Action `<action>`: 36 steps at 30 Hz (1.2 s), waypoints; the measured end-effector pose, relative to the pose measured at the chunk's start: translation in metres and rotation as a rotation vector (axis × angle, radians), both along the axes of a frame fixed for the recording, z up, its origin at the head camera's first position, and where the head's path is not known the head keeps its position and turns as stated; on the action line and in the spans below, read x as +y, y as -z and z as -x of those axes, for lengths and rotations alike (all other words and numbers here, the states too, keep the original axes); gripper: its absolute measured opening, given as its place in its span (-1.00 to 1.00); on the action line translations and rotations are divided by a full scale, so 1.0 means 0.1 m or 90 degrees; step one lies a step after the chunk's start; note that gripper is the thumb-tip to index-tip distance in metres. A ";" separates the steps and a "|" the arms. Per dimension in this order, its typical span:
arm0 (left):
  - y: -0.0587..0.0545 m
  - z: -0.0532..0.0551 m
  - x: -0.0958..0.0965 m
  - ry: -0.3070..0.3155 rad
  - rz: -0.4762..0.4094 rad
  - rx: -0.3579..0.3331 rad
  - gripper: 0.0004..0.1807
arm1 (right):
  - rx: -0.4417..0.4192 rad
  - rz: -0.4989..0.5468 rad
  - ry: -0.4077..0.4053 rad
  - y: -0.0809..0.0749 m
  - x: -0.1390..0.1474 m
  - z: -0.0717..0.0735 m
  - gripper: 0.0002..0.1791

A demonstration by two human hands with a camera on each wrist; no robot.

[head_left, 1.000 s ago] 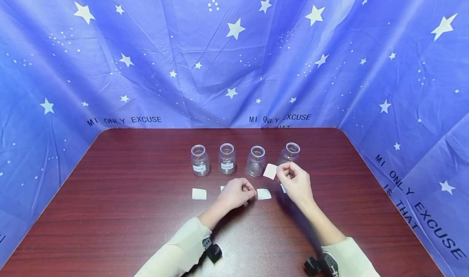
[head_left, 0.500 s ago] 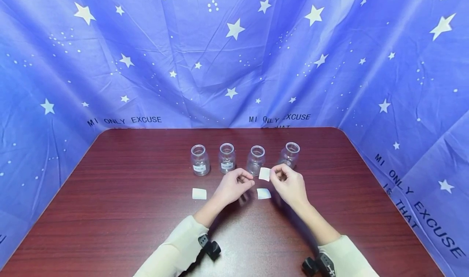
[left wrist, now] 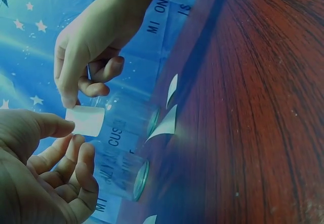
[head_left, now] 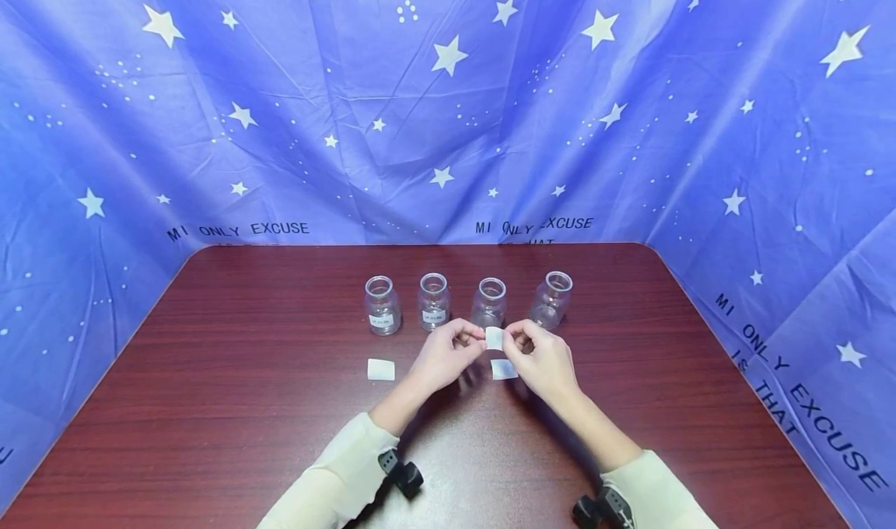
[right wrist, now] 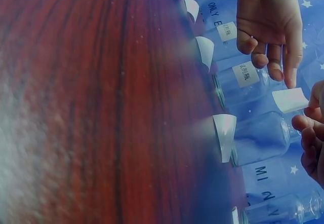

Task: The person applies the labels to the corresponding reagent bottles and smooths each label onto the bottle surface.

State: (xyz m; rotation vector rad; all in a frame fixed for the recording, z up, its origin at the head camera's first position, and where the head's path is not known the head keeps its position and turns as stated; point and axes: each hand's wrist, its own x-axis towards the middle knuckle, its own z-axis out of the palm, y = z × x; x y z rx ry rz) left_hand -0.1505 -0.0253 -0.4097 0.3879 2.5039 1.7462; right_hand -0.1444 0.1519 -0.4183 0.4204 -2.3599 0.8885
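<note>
overall, creased blue cloth with white stars and black lettering runs from the frame's left edge, across the top, to its right edge, behind a dark red wood-grain table, glossy, with pale glare at bottom centre. left of centre stand two clear glass jars wearing white stickers, a white paper square lying below the leftmost. next comes the left hand, thumb and forefinger pinching the left edge of a small white label, held just right of centre before a third clear jar. another paper square lies beneath. the right hand pinches the label's right edge; a fourth clear jar stands beyond, farther right.
</note>
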 end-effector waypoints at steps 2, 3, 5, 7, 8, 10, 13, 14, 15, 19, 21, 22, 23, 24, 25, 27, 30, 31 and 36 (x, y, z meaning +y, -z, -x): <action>0.01 0.00 0.00 -0.001 -0.012 -0.003 -0.84 | 0.006 0.001 -0.020 0.01 0.00 -0.01 -0.96; 0.01 0.01 -0.01 -0.001 -0.019 -0.004 -0.83 | 0.007 0.002 -0.032 0.01 -0.01 -0.01 -0.97; 0.02 0.01 -0.02 0.000 -0.035 -0.008 -0.81 | 0.009 0.002 -0.059 0.02 -0.01 -0.02 -0.97; 0.03 0.02 -0.03 0.000 -0.044 -0.012 -0.79 | 0.014 -0.001 -0.085 0.03 -0.01 -0.03 -0.98; 0.04 0.02 -0.03 0.001 -0.046 -0.013 -0.78 | 0.019 -0.004 -0.098 0.04 -0.02 -0.03 -0.98; 0.04 0.02 -0.04 0.001 -0.045 -0.012 -0.76 | 0.031 -0.015 -0.120 0.06 -0.02 -0.03 -0.97; 0.04 0.02 -0.04 0.003 -0.040 -0.007 -0.75 | 0.061 -0.034 -0.144 0.07 -0.03 -0.03 -0.95; 0.04 0.02 -0.04 0.003 -0.040 -0.005 -0.75 | 0.071 -0.040 -0.150 0.07 -0.04 -0.03 -0.93; 0.04 0.02 -0.04 0.003 -0.042 -0.003 -0.74 | 0.081 -0.047 -0.154 0.08 -0.04 -0.03 -0.92; 0.04 0.02 -0.05 -0.002 -0.059 -0.006 -0.76 | 0.114 -0.074 -0.164 0.09 -0.05 -0.02 -0.94; 0.06 0.02 -0.05 -0.006 -0.066 -0.007 -0.77 | 0.122 -0.084 -0.169 0.11 -0.05 -0.02 -0.95; 0.06 0.02 -0.06 -0.008 -0.066 -0.008 -0.79 | 0.125 -0.089 -0.169 0.11 -0.06 -0.01 -0.95; 0.07 0.02 -0.06 -0.010 -0.067 -0.006 -0.80 | 0.129 -0.093 -0.168 0.11 -0.06 -0.01 -0.95; 0.07 0.02 -0.06 -0.011 -0.066 -0.005 -0.81 | 0.132 -0.097 -0.167 0.12 -0.06 -0.02 -0.94; 0.07 0.02 -0.06 -0.011 -0.065 -0.003 -0.81 | 0.135 -0.100 -0.164 0.12 -0.06 -0.02 -0.94; 0.06 0.02 -0.07 -0.016 -0.062 0.001 -0.82 | 0.140 -0.104 -0.158 0.12 -0.07 -0.02 -0.92; 0.05 0.02 -0.08 -0.024 -0.058 0.004 -0.84 | 0.136 -0.104 -0.151 0.12 -0.08 -0.03 -0.89; 0.05 0.02 -0.08 -0.025 -0.057 0.007 -0.83 | 0.135 -0.103 -0.151 0.12 -0.08 -0.03 -0.89; 0.05 0.03 -0.09 -0.043 -0.054 0.006 -0.82 | 0.129 -0.091 -0.157 0.10 -0.08 -0.04 -0.87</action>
